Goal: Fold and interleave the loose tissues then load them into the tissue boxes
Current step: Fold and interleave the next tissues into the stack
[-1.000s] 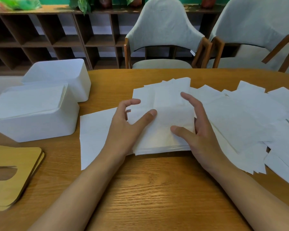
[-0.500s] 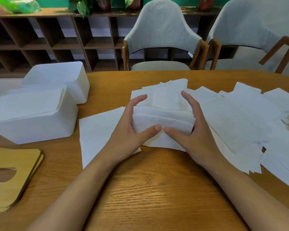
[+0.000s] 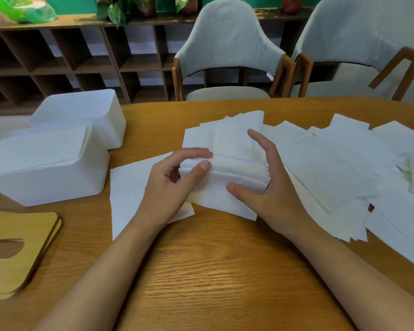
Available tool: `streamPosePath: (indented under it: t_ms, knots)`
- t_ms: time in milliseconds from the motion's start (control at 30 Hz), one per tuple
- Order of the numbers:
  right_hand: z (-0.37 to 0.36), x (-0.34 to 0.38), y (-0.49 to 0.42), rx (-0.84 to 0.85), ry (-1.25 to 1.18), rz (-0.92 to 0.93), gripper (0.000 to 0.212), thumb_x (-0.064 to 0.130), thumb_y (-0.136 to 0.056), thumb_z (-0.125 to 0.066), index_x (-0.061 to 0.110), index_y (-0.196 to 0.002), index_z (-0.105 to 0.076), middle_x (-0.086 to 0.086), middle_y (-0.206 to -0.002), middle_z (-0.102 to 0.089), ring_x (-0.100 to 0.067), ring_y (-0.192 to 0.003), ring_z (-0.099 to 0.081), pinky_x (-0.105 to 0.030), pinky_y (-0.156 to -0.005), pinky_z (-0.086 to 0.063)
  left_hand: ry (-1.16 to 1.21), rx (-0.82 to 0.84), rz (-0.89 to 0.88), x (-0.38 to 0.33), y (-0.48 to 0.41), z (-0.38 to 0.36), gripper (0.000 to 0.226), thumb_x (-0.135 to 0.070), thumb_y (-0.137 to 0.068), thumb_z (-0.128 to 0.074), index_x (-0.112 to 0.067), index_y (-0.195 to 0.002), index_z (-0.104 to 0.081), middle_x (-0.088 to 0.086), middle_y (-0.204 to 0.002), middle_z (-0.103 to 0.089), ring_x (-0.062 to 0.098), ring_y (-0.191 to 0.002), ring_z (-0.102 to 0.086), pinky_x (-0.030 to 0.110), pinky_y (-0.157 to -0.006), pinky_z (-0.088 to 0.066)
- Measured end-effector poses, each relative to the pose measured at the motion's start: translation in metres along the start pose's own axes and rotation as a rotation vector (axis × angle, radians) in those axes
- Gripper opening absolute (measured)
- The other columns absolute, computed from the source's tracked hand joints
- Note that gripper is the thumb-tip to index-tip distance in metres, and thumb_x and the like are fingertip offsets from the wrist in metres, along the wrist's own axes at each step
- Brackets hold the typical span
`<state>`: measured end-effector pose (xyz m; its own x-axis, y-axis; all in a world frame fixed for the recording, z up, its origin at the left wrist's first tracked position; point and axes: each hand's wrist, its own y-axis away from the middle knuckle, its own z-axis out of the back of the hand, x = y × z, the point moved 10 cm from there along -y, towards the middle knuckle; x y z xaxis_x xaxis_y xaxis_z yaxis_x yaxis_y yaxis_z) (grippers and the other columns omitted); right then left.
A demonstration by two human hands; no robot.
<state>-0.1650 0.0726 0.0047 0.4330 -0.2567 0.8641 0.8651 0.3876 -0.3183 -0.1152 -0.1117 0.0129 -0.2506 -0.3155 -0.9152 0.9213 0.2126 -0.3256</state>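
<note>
Head view: at the middle of the wooden worktop (image 3: 213, 278) a folded tissue stack (image 3: 239, 174) is doubled over, with its fold ridge running left to right and its lower flap lying flat toward the person. The left hand (image 3: 170, 187) pinches the stack's left end, its grip closed with the thumb in front and the curled fingers on top. The right hand (image 3: 275, 189) has a released grip: the fingers are spread, the thumb tip rests on the lower flap, and the other fingers lie against the stack's right end. A single tissue sheet (image 3: 129, 185) lies flat under the left wrist. Loose tissues (image 3: 339, 168) overlap across the right side of the worktop. At the left stand two white tissue boxes, the near box (image 3: 48, 187) filled with tissues and the far box (image 3: 86, 115) touching it behind. Two wooden lids (image 3: 17, 254) are stacked at the left edge.
</note>
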Motion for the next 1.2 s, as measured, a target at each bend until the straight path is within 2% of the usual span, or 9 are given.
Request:
streamPosePath:
  t_ms: [167, 300, 433, 500, 633, 800, 900, 1033, 1200]
  knots:
    - [0.007, 0.001, -0.003, -0.046, -0.039, -0.016, 0.09, 0.043, -0.077, -0.079, 0.045, -0.15, -0.026, 0.047, -0.141, -0.023, 0.028, -0.126, -0.025, 0.006, -0.093, -0.031, -0.023, 0.152, 0.086, 0.003, 0.0, -0.007, 0.065, -0.046, -0.092, -0.075, -0.056, -0.146, -0.041, -0.024, -0.14, -0.058, 0.004, -0.127, -0.058, 0.026, -0.098, -0.054]
    - [-0.001, 0.002, -0.004, 0.043, -0.201, -0.082, 0.093, 0.041, -0.081, -0.08, 0.05, -0.15, -0.018, 0.061, -0.124, -0.024, 0.031, -0.109, -0.042, -0.005, -0.078, -0.049, 0.139, 0.054, 0.187, 0.012, 0.0, 0.003, 0.063, -0.023, -0.095, -0.073, -0.045, -0.146, -0.046, -0.017, -0.112, -0.071, 0.004, -0.097, -0.072, 0.021, -0.067, -0.058]
    - [-0.013, 0.005, 0.0, 0.219, -0.28, -0.091, 0.061, 0.04, -0.084, -0.074, 0.05, -0.14, -0.051, 0.037, -0.137, -0.046, 0.006, -0.119, -0.054, -0.021, -0.084, -0.056, 0.057, 0.083, 0.157, 0.008, -0.004, 0.006, 0.064, -0.01, -0.097, -0.069, -0.035, -0.149, -0.041, -0.055, -0.092, -0.058, -0.033, -0.088, -0.055, 0.001, -0.066, -0.047]
    - [-0.015, 0.001, 0.002, 0.234, -0.252, -0.105, 0.04, 0.038, -0.087, -0.073, 0.043, -0.126, -0.067, 0.029, -0.132, -0.057, 0.004, -0.119, -0.054, -0.023, -0.087, -0.055, 0.022, 0.136, 0.147, 0.007, -0.006, 0.005, 0.069, -0.013, -0.096, -0.072, -0.041, -0.15, -0.04, -0.057, -0.11, -0.052, -0.036, -0.1, -0.048, 0.001, -0.079, -0.045]
    - [-0.004, -0.009, -0.002, 0.103, -0.085, -0.109, 0.024, 0.027, -0.092, -0.071, 0.045, -0.105, -0.076, 0.037, -0.12, -0.062, 0.013, -0.117, -0.048, -0.014, -0.094, -0.041, -0.088, 0.253, 0.105, 0.008, -0.009, 0.005, 0.07, -0.032, -0.097, -0.071, -0.053, -0.152, -0.034, -0.031, -0.151, -0.042, -0.016, -0.131, -0.044, 0.009, -0.1, -0.045]
    - [0.017, -0.019, -0.006, -0.049, -0.029, -0.134, 0.026, 0.022, -0.094, -0.07, 0.042, -0.109, -0.076, 0.035, -0.121, -0.062, 0.008, -0.12, -0.048, -0.027, -0.105, -0.045, -0.557, 0.324, 0.038, 0.025, -0.013, 0.027, 0.054, -0.006, -0.093, -0.067, -0.04, -0.134, -0.057, -0.022, -0.141, -0.054, -0.001, -0.132, -0.048, 0.031, -0.111, -0.047]
    - [0.018, -0.016, -0.006, -0.076, -0.002, -0.115, 0.031, 0.022, -0.094, -0.07, 0.047, -0.112, -0.072, 0.041, -0.122, -0.056, 0.012, -0.118, -0.046, -0.015, -0.094, -0.049, -0.675, 0.448, 0.077, 0.038, -0.008, 0.024, 0.042, -0.01, -0.09, -0.071, -0.042, -0.117, -0.069, -0.023, -0.14, -0.053, 0.004, -0.134, -0.046, 0.023, -0.105, -0.045]
    - [0.02, -0.016, -0.006, -0.089, 0.005, -0.107, 0.033, 0.021, -0.094, -0.069, 0.048, -0.112, -0.07, 0.047, -0.116, -0.052, 0.019, -0.112, -0.045, -0.005, -0.078, -0.048, -0.72, 0.37, 0.073, 0.038, -0.013, 0.036, 0.035, -0.04, -0.085, -0.082, -0.043, -0.116, -0.068, -0.024, -0.135, -0.045, 0.006, -0.127, -0.046, 0.032, -0.106, -0.046]
    - [0.019, -0.018, -0.006, -0.08, 0.009, -0.114, 0.031, 0.022, -0.094, -0.069, 0.046, -0.115, -0.07, 0.035, -0.127, -0.054, 0.003, -0.123, -0.047, -0.018, -0.092, -0.05, -0.83, 0.31, 0.142, 0.038, -0.016, 0.047, 0.041, -0.055, -0.077, -0.084, -0.032, -0.108, -0.071, -0.014, -0.114, -0.058, 0.006, -0.104, -0.055, 0.024, -0.082, -0.049]
